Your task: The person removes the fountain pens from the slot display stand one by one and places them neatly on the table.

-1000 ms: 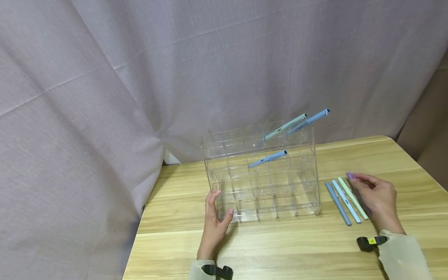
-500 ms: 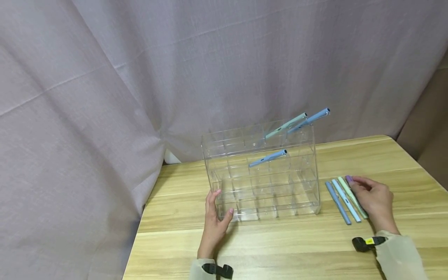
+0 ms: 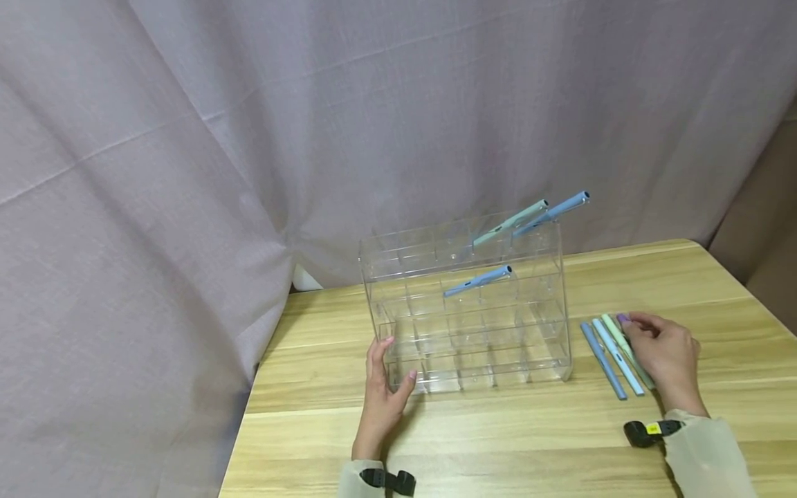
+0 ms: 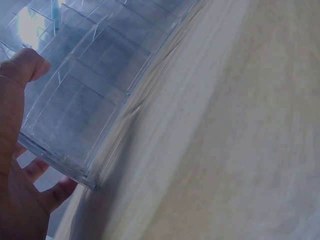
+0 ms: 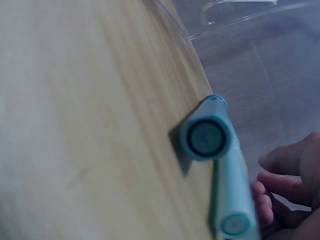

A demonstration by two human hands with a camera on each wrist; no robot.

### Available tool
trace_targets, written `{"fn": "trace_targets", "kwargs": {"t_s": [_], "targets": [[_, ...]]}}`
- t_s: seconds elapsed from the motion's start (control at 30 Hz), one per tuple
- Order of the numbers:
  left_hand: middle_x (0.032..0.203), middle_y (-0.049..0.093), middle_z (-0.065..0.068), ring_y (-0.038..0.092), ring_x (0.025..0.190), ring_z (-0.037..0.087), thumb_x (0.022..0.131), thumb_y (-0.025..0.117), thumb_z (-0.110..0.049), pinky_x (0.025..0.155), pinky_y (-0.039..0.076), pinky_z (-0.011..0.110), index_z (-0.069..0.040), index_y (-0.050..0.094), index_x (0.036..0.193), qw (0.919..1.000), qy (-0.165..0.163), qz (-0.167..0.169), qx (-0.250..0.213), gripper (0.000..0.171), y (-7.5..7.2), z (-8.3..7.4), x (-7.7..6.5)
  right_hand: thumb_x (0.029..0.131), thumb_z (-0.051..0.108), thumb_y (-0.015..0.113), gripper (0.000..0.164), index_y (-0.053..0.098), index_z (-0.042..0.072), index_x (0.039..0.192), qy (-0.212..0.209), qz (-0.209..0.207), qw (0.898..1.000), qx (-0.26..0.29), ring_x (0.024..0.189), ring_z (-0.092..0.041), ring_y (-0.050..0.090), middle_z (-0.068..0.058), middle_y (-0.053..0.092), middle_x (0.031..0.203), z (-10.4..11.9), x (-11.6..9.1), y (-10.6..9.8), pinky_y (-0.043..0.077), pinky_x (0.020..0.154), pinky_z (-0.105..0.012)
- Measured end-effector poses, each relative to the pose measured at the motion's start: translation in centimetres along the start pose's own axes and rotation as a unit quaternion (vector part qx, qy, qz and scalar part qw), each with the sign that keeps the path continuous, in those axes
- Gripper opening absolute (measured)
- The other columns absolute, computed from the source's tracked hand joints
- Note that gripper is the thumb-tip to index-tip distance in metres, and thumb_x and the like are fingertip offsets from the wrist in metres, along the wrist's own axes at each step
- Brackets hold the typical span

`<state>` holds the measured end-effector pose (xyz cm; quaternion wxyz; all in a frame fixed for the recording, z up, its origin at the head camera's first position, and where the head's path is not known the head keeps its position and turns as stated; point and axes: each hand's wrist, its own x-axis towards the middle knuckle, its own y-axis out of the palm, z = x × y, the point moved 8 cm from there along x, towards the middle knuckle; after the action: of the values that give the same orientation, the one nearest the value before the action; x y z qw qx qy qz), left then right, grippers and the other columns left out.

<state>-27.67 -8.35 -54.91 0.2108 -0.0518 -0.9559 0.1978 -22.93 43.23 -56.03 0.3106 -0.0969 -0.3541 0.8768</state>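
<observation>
A clear plastic pen rack with stepped compartments stands on the table. My left hand grips its front left corner; in the left wrist view the thumb lies over the front wall, other fingers around the side. To the right of the rack, my right hand pinches a purple pen, mostly hidden by the fingers. Beside it lie a green pen, a light blue pen and a slate blue pen, roughly parallel. The right wrist view has two pen ends left of the fingers.
Tilted in the rack's top tier are a mint pen and a blue pen. Another blue pen leans in a lower tier. A grey curtain hangs behind the wooden table.
My right hand has shifted slightly left and toward me with the purple pen, closer to the green one and overlapping its lower end. My left hand stays on the rack.
</observation>
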Motion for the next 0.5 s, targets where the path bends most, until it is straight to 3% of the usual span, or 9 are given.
{"fn": "trace_targets", "kwargs": {"t_s": [0.1,0.2,0.33,0.5], "targets": [[0.176,0.023,0.017,0.021,0.162,0.057,0.099,0.076,-0.020,0.120,0.029,0.085,-0.022,0.039,0.157,1.0000,0.001,0.001,0.000,0.069,0.0,0.1,0.0,0.107,0.045,0.062,0.056,0.068,0.002,0.141,-0.004,-0.016,1.000,0.006,0.078,0.001,0.049,-0.019,0.073,0.114,0.9,-0.3,-0.7,0.036,0.073,-0.029],[0.176,0.024,0.017,0.021,0.162,0.057,0.099,0.076,-0.020,0.120,0.029,0.085,-0.019,0.039,0.157,1.0000,0.005,0.000,-0.001,0.069,0.0,0.1,0.0,0.104,0.044,0.065,0.053,0.070,0.006,0.140,-0.013,-0.029,0.999,0.022,0.075,0.009,0.045,0.007,0.070,0.095,2.2,-0.8,-1.4,0.035,0.073,-0.027],[0.175,0.025,0.017,0.022,0.162,0.057,0.098,0.076,-0.019,0.121,0.029,0.084,-0.016,0.039,0.157,0.9999,0.012,-0.004,-0.004,0.069,0.0,0.0,0.1,0.102,0.042,0.067,0.049,0.072,0.011,0.139,-0.021,-0.045,0.997,0.054,0.074,0.012,0.047,0.039,0.051,0.079,4.3,-1.5,-2.4,0.036,0.072,-0.024],[0.175,0.025,0.019,0.023,0.161,0.058,0.098,0.076,-0.019,0.120,0.030,0.084,-0.014,0.039,0.156,0.9999,0.013,-0.004,-0.001,0.069,0.0,0.0,0.1,0.102,0.040,0.068,0.047,0.072,0.012,0.139,-0.026,-0.061,0.994,0.091,0.074,0.014,0.050,0.045,0.051,0.079,6.9,-2.5,-3.7,0.038,0.068,-0.014]]}}
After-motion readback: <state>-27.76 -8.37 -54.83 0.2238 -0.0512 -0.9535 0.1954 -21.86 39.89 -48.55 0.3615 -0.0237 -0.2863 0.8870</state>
